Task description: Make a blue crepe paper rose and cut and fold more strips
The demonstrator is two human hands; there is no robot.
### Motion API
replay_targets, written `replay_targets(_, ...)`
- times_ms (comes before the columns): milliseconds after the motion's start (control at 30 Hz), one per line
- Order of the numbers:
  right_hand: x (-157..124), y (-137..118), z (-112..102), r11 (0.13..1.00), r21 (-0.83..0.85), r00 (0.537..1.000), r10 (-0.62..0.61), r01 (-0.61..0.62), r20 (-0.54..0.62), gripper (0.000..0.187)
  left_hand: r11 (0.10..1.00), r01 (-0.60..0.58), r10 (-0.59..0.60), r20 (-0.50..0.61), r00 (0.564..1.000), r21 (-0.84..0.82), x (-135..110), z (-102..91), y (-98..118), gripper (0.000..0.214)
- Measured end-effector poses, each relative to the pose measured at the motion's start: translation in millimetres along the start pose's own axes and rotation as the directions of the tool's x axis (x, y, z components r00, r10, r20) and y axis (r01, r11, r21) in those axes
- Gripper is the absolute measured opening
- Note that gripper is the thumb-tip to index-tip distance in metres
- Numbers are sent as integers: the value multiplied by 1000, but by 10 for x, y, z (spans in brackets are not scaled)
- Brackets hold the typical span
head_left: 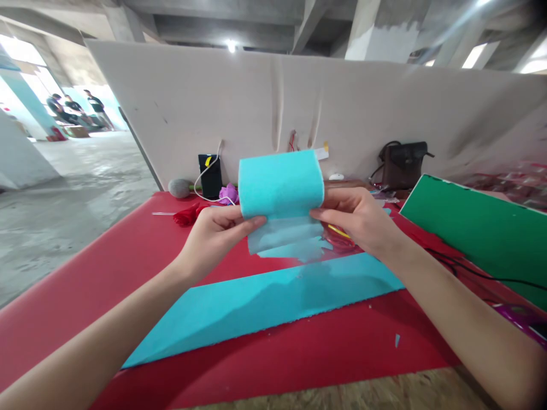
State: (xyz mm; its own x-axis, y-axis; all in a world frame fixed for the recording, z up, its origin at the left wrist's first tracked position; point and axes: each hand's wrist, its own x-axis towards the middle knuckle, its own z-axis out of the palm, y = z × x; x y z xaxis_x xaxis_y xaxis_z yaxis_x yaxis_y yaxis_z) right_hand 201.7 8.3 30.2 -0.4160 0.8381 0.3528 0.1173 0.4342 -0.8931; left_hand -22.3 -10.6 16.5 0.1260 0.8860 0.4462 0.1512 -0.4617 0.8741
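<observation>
"Where is the turquoise piece?"
"Raised over the red tabletop [106, 262]: your left hand [217, 228] and right hand [356, 215] pinch its opposite sides, the turquoise piece [280, 182] stretched between them."
"And the surface?"
"A long turquoise strip [265, 310] lies below your hands. A green board [478, 233] leans at your right; a brown bag [404, 168] is at the back."
"The room?"
"A pale panel [192, 97] stands behind the tabletop, under concrete beams [314, 20]. Far left, people [97, 107] are on a grey floor [98, 171]."
</observation>
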Motion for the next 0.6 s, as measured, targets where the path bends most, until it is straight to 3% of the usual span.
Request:
replay_targets(300,23,79,-14,997,32,997,-68,69,-31,11,964,97,-83,66,994,-249,22,-22,-96,11)
replay_targets(600,-3,58,-50,995,-49,990,-95,91,-102,10,960,133,-125,47,991,-247,31,-37,-91,11)
